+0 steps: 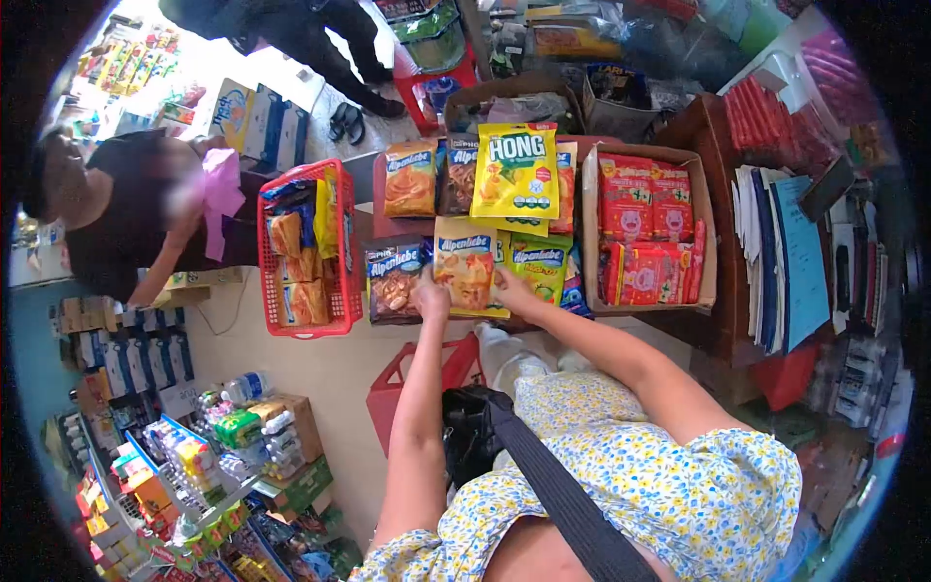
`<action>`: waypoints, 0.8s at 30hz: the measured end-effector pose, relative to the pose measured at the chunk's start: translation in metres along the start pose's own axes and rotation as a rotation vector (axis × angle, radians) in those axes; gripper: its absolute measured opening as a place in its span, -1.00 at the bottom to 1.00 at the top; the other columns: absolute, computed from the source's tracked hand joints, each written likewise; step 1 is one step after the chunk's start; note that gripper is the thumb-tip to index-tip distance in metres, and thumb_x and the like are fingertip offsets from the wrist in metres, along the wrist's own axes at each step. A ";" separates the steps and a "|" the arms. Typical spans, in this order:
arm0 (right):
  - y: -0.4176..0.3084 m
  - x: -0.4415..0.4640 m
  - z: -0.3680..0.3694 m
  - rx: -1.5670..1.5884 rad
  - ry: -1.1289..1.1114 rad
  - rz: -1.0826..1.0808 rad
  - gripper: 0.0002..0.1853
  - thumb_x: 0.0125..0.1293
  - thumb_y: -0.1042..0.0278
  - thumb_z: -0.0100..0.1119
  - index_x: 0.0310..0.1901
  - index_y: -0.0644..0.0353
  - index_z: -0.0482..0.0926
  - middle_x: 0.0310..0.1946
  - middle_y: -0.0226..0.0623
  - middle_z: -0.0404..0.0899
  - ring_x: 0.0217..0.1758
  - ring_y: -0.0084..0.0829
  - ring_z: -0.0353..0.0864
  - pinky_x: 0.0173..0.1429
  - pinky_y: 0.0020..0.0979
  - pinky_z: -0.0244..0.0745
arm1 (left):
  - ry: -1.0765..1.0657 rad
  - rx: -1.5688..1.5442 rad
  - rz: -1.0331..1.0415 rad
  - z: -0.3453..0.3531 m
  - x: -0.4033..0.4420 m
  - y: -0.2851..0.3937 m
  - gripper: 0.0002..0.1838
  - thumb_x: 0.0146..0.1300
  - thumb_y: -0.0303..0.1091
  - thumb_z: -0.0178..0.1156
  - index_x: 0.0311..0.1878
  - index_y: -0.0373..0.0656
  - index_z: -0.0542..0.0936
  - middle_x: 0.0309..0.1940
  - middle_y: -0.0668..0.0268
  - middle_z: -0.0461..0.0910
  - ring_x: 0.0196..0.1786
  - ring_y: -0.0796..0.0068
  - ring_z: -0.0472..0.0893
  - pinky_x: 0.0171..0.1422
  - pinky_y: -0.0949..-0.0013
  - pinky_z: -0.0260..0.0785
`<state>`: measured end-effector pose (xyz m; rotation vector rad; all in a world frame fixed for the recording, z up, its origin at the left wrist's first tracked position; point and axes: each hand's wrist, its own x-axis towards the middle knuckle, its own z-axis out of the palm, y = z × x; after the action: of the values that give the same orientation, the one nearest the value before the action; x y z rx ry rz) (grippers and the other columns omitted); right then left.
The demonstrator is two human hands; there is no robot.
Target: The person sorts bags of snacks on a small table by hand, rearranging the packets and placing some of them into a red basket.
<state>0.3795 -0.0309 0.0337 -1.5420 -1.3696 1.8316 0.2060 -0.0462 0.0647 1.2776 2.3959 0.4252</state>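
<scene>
Between my two hands is a tan Alpenliebe candy bag (466, 268), its front facing up. My left hand (430, 294) grips its left edge, close to a brown Alpenliebe bag (390, 281). On the opposite edge my right hand (516, 294) is closed, beside a green Alpenliebe bag (539, 269). Just beyond lies a yellow HONG candy bag (515, 172) on top of other bags. An orange Alpenliebe bag (410, 181) sits at the back left of the group. My fingertips are partly hidden against the bags.
A red plastic basket (346, 281) of snack packs stands left, and a cardboard box (708, 262) of red packets right. Folders (803, 257) are stacked farther right. A person (126, 213) is at the left; another person's legs (330, 48) show behind. Stocked shelves (184, 456) fill the lower left.
</scene>
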 end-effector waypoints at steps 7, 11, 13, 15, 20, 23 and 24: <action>0.034 -0.024 -0.068 -0.392 0.508 -0.007 -0.31 -0.18 0.34 0.21 0.09 0.26 0.22 -0.04 0.05 0.36 0.02 0.04 0.34 0.14 -0.16 0.25 | -0.235 -0.199 0.376 0.025 -0.013 0.042 -0.48 0.00 -0.50 0.02 0.12 -0.29 0.27 -0.20 -0.07 0.44 -0.14 0.02 0.46 -0.03 0.13 0.30; -0.007 -0.040 -0.077 -0.186 0.422 0.070 -0.25 -0.20 0.34 0.23 0.12 0.28 0.19 0.04 0.10 0.29 0.14 0.01 0.23 0.21 -0.21 0.17 | -0.493 -0.174 0.394 0.077 -0.042 0.053 -0.47 0.06 -0.29 0.10 0.08 -0.29 0.24 -0.24 -0.16 0.49 -0.15 -0.13 0.48 -0.11 0.07 0.36; 0.026 -0.025 -0.080 -0.325 0.468 0.088 -0.26 -0.18 0.33 0.23 0.12 0.33 0.18 0.03 0.10 0.30 0.14 0.00 0.24 0.20 -0.23 0.19 | -0.484 -0.129 0.351 0.094 -0.051 0.056 -0.42 0.01 -0.28 0.14 0.10 -0.30 0.21 -0.21 -0.17 0.48 -0.12 -0.13 0.47 -0.10 0.07 0.35; 0.033 -0.024 -0.081 -0.404 0.520 0.053 -0.51 -0.09 0.43 0.15 -0.05 0.34 0.31 -0.08 0.13 0.38 0.06 0.03 0.34 0.11 -0.19 0.27 | -0.463 -0.261 0.147 0.091 -0.056 0.068 -0.40 -0.06 -0.32 0.19 0.06 -0.33 0.25 -0.19 -0.16 0.48 -0.10 -0.11 0.47 -0.07 0.09 0.34; 0.030 -0.030 -0.075 -0.556 0.472 0.147 -0.33 -0.06 0.35 0.12 0.10 0.34 0.06 0.10 0.30 0.07 0.14 0.23 0.13 0.17 0.00 0.17 | -0.615 -0.269 0.213 0.095 -0.054 0.073 -0.36 -0.15 -0.35 0.26 0.06 -0.36 0.30 -0.11 -0.12 0.47 -0.03 -0.01 0.48 0.02 0.20 0.33; 0.052 -0.023 -0.072 -0.629 0.517 0.067 -0.34 -0.06 0.36 0.09 0.10 0.34 0.07 0.04 0.29 0.18 0.08 0.20 0.23 0.14 -0.04 0.22 | -0.585 -0.217 0.165 0.099 -0.059 0.070 -0.29 -0.19 -0.38 0.28 0.11 -0.35 0.26 -0.04 -0.05 0.45 0.03 0.11 0.46 0.10 0.30 0.30; 0.047 -0.027 -0.077 -0.634 0.516 0.061 -0.34 -0.06 0.36 0.09 0.10 0.34 0.07 0.04 0.29 0.18 0.08 0.20 0.23 0.14 -0.04 0.22 | -0.556 -0.332 0.164 0.120 -0.057 0.055 -0.29 -0.20 -0.37 0.27 0.11 -0.32 0.27 -0.06 -0.07 0.46 0.01 0.06 0.46 0.08 0.25 0.31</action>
<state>0.4714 -0.0404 0.0141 -2.1768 -1.7174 0.9279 0.3312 -0.0544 -0.0057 1.2424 1.6905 0.4247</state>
